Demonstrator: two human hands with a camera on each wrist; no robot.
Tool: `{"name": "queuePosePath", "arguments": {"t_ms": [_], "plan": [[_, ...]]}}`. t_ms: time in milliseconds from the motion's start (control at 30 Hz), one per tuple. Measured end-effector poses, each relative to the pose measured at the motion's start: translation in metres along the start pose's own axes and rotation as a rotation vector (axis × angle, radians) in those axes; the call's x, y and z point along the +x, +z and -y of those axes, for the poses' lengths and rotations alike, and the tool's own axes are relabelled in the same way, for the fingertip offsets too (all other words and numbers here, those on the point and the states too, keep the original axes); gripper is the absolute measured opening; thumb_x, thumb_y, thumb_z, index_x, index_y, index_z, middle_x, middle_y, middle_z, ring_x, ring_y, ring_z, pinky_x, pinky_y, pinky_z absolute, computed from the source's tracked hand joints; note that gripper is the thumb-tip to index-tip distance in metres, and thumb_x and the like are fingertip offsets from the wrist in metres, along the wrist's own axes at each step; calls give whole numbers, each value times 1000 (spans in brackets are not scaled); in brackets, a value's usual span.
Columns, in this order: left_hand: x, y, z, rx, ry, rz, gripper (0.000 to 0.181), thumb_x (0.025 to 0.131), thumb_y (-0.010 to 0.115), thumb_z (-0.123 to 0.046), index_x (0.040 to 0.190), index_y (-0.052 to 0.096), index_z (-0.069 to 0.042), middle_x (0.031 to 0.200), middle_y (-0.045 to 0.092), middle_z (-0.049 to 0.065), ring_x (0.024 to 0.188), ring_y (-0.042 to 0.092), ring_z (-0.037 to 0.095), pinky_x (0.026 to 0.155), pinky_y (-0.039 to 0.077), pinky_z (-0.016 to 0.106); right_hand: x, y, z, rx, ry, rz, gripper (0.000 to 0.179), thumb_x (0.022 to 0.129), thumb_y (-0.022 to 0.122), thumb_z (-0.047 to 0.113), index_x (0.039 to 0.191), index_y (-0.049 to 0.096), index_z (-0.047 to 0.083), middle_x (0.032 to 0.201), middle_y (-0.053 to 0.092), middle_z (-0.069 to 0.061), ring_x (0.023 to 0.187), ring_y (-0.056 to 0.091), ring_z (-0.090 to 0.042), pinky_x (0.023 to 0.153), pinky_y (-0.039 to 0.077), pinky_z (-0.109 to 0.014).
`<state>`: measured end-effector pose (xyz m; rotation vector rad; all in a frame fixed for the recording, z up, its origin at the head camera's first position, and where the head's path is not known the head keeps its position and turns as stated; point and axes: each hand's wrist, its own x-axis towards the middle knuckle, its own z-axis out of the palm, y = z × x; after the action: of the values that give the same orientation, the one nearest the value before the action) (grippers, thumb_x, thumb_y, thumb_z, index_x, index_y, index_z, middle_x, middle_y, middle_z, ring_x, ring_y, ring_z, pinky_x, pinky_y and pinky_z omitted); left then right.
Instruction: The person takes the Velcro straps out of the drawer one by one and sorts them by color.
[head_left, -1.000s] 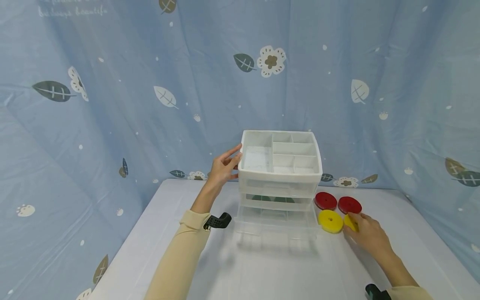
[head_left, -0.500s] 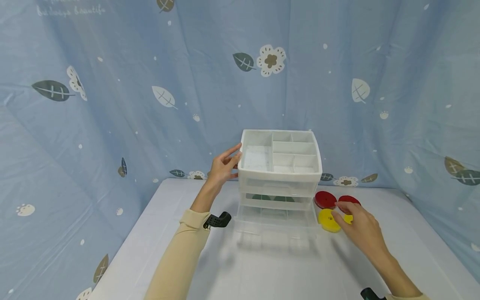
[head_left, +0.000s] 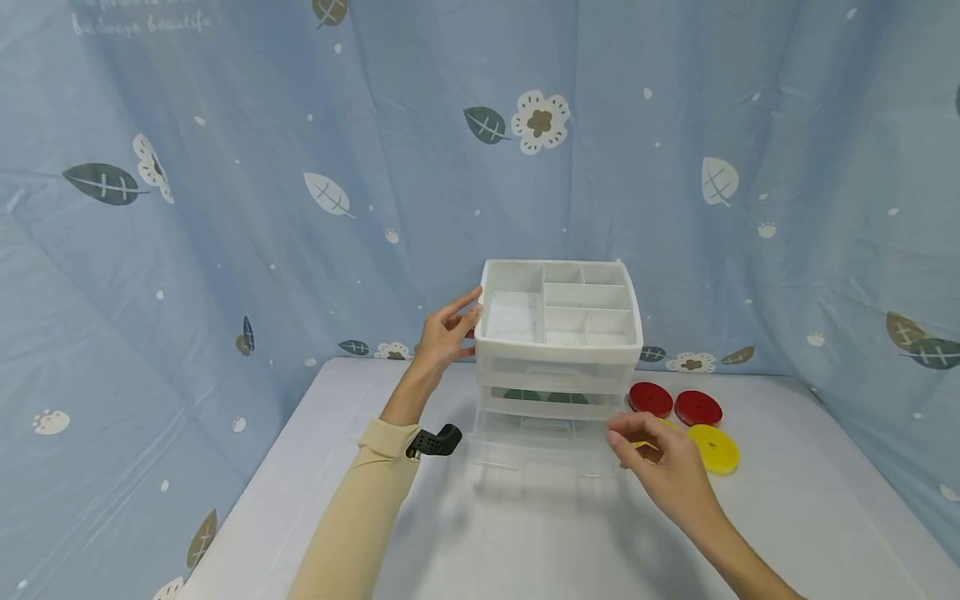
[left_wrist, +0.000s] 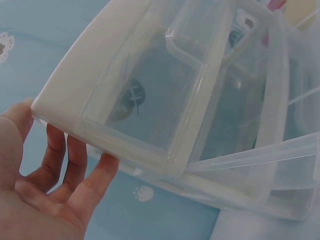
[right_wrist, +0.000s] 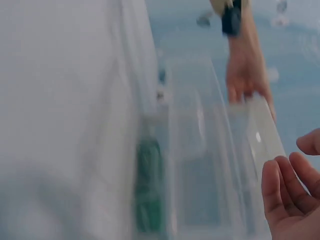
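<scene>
A white storage unit (head_left: pixel 558 346) with clear drawers stands at the table's back, its top tray divided into compartments. Its lowest drawer (head_left: pixel 551 457) is pulled out. My left hand (head_left: pixel 444 333) touches the unit's left side; in the left wrist view the fingertips (left_wrist: pixel 107 162) rest along its edge. By the drawer's right front corner hovers my right hand (head_left: pixel 663 467), fingers loosely bent and holding nothing visible. Behind it lie two red discs (head_left: pixel 650 400) and a yellow disc (head_left: pixel 713 449). Another yellow disc (head_left: pixel 667 424) is mostly hidden by that hand.
A white cloth covers the table (head_left: pixel 525 550). Behind it hangs a blue patterned curtain (head_left: pixel 420 167). Dark green shapes (head_left: pixel 567 398) show through the unit's front. The right wrist view is blurred, with something green (right_wrist: pixel 149 185) inside the clear plastic.
My right hand has come off the right yellow disc and moved left to the pulled-out drawer's corner, now covering most of the other yellow disc. My left hand has stayed on the unit.
</scene>
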<state>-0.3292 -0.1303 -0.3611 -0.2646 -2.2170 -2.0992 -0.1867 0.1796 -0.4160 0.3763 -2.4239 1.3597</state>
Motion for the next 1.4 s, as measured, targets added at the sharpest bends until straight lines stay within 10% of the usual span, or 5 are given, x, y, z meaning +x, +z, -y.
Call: {"name": "queuePosePath", "arguments": {"t_ms": [500, 833, 1400], "plan": [[-2, 1, -2, 3, 3, 4, 38, 95, 62, -44, 133, 58, -46, 109, 64, 8, 89, 66, 17, 85, 60, 44, -31, 69, -7, 521, 425, 361, 45, 94, 67, 28, 125, 61, -5, 117, 69, -23, 96, 72, -20, 78, 62, -29], [-2, 0, -3, 2, 19, 2, 39, 96, 62, -42, 134, 57, -45, 104, 63, 8, 87, 65, 17, 84, 61, 43, -30, 82, -9, 938, 734, 292, 67, 98, 61, 34, 145, 39, -9, 115, 73, -6, 104, 71, -13, 91, 56, -24], [-5, 0, -8, -4, -32, 26, 43, 97, 60, -39, 139, 53, -40, 117, 61, 18, 89, 64, 17, 90, 58, 46, -25, 88, 0, 1118, 824, 195, 58, 100, 58, 30, 143, 42, -6, 118, 72, -9, 108, 70, -19, 98, 54, -29]]}}
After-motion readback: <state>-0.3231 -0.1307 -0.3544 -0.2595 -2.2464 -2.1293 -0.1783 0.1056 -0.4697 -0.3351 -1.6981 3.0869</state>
